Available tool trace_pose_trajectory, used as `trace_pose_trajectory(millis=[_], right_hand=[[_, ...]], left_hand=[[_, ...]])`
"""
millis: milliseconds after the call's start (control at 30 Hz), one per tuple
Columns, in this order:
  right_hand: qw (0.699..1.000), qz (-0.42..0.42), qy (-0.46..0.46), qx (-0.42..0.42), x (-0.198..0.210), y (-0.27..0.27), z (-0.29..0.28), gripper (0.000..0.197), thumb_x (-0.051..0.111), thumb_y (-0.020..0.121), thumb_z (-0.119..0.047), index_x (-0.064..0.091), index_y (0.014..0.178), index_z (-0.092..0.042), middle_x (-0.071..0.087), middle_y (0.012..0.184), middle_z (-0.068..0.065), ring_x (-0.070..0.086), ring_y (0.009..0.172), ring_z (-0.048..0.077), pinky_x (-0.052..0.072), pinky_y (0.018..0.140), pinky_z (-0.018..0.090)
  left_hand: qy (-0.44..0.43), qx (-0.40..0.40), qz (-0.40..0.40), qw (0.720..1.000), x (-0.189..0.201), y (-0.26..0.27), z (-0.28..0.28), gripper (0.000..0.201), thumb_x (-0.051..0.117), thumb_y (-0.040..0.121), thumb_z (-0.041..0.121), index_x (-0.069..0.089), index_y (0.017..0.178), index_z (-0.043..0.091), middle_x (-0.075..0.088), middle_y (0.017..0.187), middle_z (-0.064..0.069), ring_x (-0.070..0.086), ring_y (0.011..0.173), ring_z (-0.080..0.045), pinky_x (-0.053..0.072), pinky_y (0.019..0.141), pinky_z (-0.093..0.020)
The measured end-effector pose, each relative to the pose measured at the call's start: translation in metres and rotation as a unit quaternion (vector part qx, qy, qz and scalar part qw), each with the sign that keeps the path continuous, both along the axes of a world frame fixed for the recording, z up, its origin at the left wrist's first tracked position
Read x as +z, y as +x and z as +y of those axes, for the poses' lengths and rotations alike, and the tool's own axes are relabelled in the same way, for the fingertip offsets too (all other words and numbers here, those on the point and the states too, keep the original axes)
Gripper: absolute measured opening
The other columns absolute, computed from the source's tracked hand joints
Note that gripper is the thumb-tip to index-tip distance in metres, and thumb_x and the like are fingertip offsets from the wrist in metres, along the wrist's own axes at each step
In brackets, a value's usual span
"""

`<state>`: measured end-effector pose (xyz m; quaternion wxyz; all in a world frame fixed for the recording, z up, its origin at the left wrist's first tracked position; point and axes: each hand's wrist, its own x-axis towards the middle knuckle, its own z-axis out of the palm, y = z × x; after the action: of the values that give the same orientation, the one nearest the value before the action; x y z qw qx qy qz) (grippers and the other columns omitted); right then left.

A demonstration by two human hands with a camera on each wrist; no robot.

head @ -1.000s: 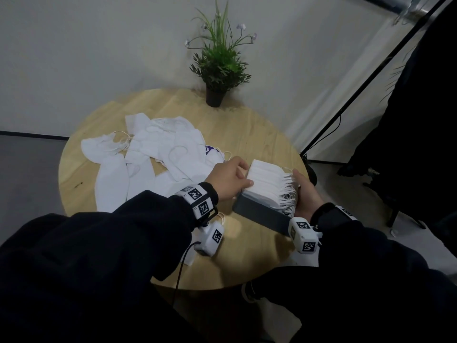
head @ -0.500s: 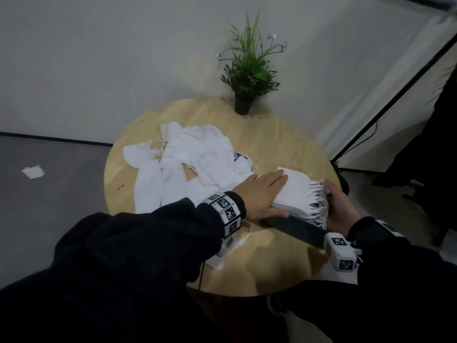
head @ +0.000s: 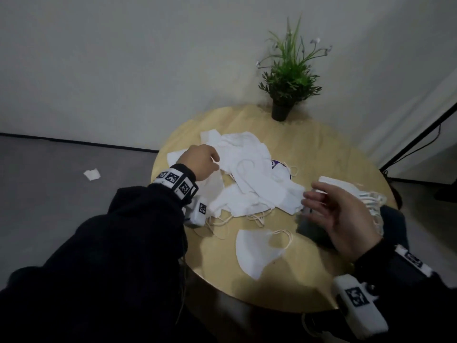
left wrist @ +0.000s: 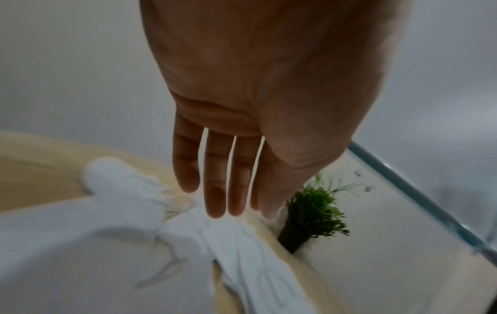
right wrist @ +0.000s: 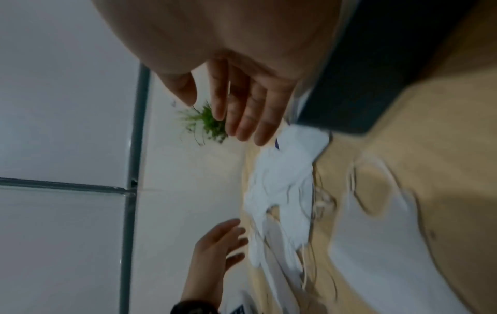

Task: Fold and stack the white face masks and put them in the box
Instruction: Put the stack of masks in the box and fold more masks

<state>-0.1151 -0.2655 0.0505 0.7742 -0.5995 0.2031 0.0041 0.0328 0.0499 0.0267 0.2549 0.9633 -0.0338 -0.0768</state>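
Nearest me on the round desk [head: 309,154] lies one single face mask [head: 257,253], folded, its ear loops trailing toward the box. My right hand [head: 346,219] hovers just beyond it with fingers [head: 312,202] straight and apart, holding nothing, in front of the dark box [head: 311,230], which already carries a stack of folded masks [head: 356,191] standing above its rim. Left of the box is the loose pile of white masks [head: 249,179], overlapping too much to count; I make out at least five. My left hand [head: 199,163] is over the pile's far-left edge, fingers [left wrist: 215,187] extended and close together, just above the cloth, gripping nothing as far as I can tell. The pile lies directly under and to the right of those fingers, its length running across the desk toward the box, so my left hand is the nearer one for the next pick. One potted plant [head: 288,78] stands at the far edge. One scrap of paper [head: 92,174] lies on the floor.
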Motion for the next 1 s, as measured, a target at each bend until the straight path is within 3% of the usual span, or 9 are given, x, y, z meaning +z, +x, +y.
trace_pose_trajectory(millis=[67, 233, 367, 467, 567, 667, 800, 933, 1000], right_hand=[[0.998, 0.031, 0.039, 0.046, -0.016, 0.010, 0.023, 0.027, 0.061, 0.101, -0.025, 0.072, 0.118, -0.006, 0.076, 0.107, 0.015, 0.075, 0.100, 0.028, 0.060, 0.088, 0.046], [0.990, 0.099, 0.035, 0.097, -0.059, 0.042, 0.046, 0.040, 0.062, 0.100, -0.041, 0.063, 0.136, -0.023, 0.065, 0.134, 0.000, 0.061, 0.126, 0.023, 0.053, 0.096, 0.045], [0.988, 0.108, -0.036, 0.100, -0.074, 0.069, 0.033, 0.026, 0.062, 0.100, -0.042, 0.065, 0.122, -0.029, 0.062, 0.127, -0.002, 0.061, 0.118, 0.021, 0.051, 0.087, 0.041], [0.989, 0.104, -0.051, 0.093, -0.077, 0.087, 0.015, 0.040, 0.071, 0.091, -0.045, 0.063, 0.127, -0.029, 0.063, 0.124, -0.001, 0.063, 0.116, 0.023, 0.052, 0.081, 0.041], [0.989, 0.102, -0.066, 0.082, -0.083, 0.098, 0.005, 0.048, 0.071, 0.092, -0.043, 0.059, 0.135, -0.026, 0.064, 0.126, 0.000, 0.064, 0.114, 0.022, 0.053, 0.076, 0.039], [0.989, 0.097, -0.068, 0.089, -0.089, 0.101, 0.003, 0.042, 0.064, 0.100, -0.035, 0.056, 0.139, -0.024, 0.063, 0.128, 0.001, 0.064, 0.112, 0.020, 0.055, 0.076, 0.037], [0.982, 0.084, -0.114, 0.121, -0.089, 0.101, 0.003, 0.051, 0.068, 0.097, -0.033, 0.051, 0.145, -0.026, 0.061, 0.133, -0.002, 0.062, 0.116, 0.016, 0.052, 0.083, 0.035], [0.971, 0.064, -0.178, 0.146, -0.089, 0.098, 0.005, 0.062, 0.073, 0.094, -0.032, 0.048, 0.150, -0.027, 0.049, 0.146, -0.004, 0.053, 0.131, 0.016, 0.045, 0.109, 0.037], [0.962, 0.049, -0.218, 0.153, -0.088, 0.098, 0.006, 0.065, 0.074, 0.093, -0.034, 0.048, 0.151, -0.027, 0.047, 0.150, -0.004, 0.046, 0.139, 0.016, 0.040, 0.113, 0.037]], left_hand=[[-0.022, 0.025, 0.002, 0.999, -0.012, 0.005, 0.010, 0.023, 0.071, 0.093, 0.026, 0.072, 0.115, 0.021, 0.070, 0.119, -0.001, 0.064, 0.109, -0.022, 0.053, 0.095, -0.036], [-0.088, 0.069, -0.042, 0.993, -0.029, 0.029, 0.004, 0.036, 0.070, 0.095, 0.035, 0.067, 0.127, 0.018, 0.068, 0.120, -0.002, 0.063, 0.113, -0.022, 0.051, 0.095, -0.033], [-0.040, 0.067, -0.009, 0.997, -0.039, 0.056, -0.023, 0.063, 0.064, 0.095, 0.053, 0.050, 0.146, 0.020, 0.053, 0.144, -0.010, 0.056, 0.127, -0.029, 0.047, 0.103, -0.039], [0.034, 0.083, 0.028, 0.996, -0.049, 0.071, -0.041, 0.093, 0.064, 0.086, 0.070, 0.029, 0.158, 0.022, 0.045, 0.149, -0.015, 0.051, 0.132, -0.038, 0.047, 0.105, -0.048], [0.033, 0.096, 0.062, 0.993, -0.058, 0.078, -0.056, 0.108, 0.082, 0.078, 0.055, 0.020, 0.159, 0.019, 0.046, 0.143, -0.014, 0.055, 0.124, -0.037, 0.053, 0.090, -0.043], [-0.067, 0.123, 0.114, 0.984, -0.052, 0.081, -0.070, 0.093, 0.090, 0.072, 0.037, 0.041, 0.146, 0.011, 0.062, 0.125, -0.011, 0.066, 0.105, -0.032, 0.062, 0.082, -0.047], [-0.193, 0.088, 0.073, 0.975, -0.023, 0.074, -0.081, 0.042, 0.088, 0.071, 0.028, 0.074, 0.109, 0.015, 0.078, 0.100, -0.003, 0.076, 0.090, -0.026, 0.061, 0.080, -0.040], [-0.376, 0.095, -0.046, 0.921, 0.013, 0.059, -0.076, 0.031, 0.079, 0.083, 0.015, 0.075, 0.113, 0.020, 0.080, 0.100, 0.003, 0.077, 0.091, -0.021, 0.063, 0.082, -0.042], [-0.333, 0.101, -0.139, 0.927, 0.018, 0.054, -0.065, 0.028, 0.074, 0.085, 0.019, 0.071, 0.113, 0.025, 0.077, 0.102, 0.007, 0.074, 0.095, -0.019, 0.061, 0.085, -0.044]])
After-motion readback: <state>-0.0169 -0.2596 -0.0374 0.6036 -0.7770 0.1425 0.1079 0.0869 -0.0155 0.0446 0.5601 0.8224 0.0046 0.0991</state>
